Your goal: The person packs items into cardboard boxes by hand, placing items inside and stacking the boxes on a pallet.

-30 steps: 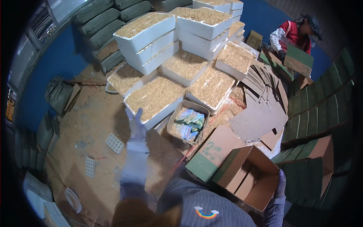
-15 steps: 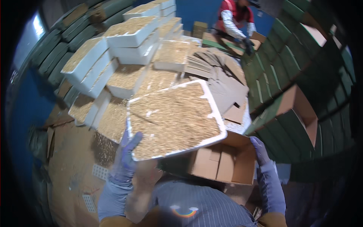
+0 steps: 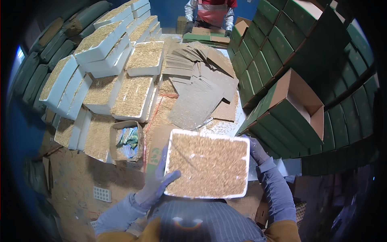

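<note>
A white foam box (image 3: pixel 207 164) filled to the rim with tan husks or shavings is held before my body, slightly blurred. My left hand (image 3: pixel 159 187), in a purplish-grey glove, grips its left side with the thumb over the near corner. At the far right corner, my gloved right hand (image 3: pixel 257 150) closes on the edge, its fingertips partly hidden. Part of a green and brown cardboard box (image 3: pixel 156 155) shows just left of the foam box, which covers the rest of it.
Husk-filled foam boxes (image 3: pixel 133 94) are stacked at left, beside a small carton (image 3: pixel 126 141) of colourful packets. Flat cardboard pieces (image 3: pixel 197 97) lie mid-table. Green cartons (image 3: pixel 278 101) rise at right, one open on top. A co-worker (image 3: pixel 211 18) handles a carton at the far end.
The foam box has moved down and right and come level, over the open carton, whose inside is now hidden. My right hand has shifted from the carton's edge to the foam box. My view has turned.
</note>
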### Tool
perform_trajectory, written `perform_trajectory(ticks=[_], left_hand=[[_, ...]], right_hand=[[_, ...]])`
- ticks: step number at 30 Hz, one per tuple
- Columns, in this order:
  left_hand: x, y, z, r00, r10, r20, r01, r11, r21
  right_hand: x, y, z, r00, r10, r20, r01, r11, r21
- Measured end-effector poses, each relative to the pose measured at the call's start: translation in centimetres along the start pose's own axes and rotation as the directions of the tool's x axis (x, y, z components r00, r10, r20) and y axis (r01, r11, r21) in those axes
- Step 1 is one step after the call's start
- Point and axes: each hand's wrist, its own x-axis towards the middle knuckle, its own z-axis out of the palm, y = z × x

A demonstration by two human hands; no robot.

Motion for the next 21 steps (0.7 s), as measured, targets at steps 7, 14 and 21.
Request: perform_trajectory(ticks=[7,14,21], left_hand=[[-0.9,-3.0,3.0,0.997,0.077,0.008,-0.077,0.965,0.249],[-1.4,-2.4,4.7,0.945,-0.314,-0.093,0.325,0.931,0.165],[-3.7,0.9,-0.3,0.975,-0.203,0.086,0.220,0.862,-0.456]], right_hand=[[5.6,-9.5,-0.2,0.882,0.259,0.394,-0.250,0.965,-0.075],[28.6,-4.4,14.6,0.792,-0.328,0.515,0.577,0.127,-0.807],[35.8,-3.8,16.8,0.881,-0.099,0.463,0.458,-0.069,-0.886]])
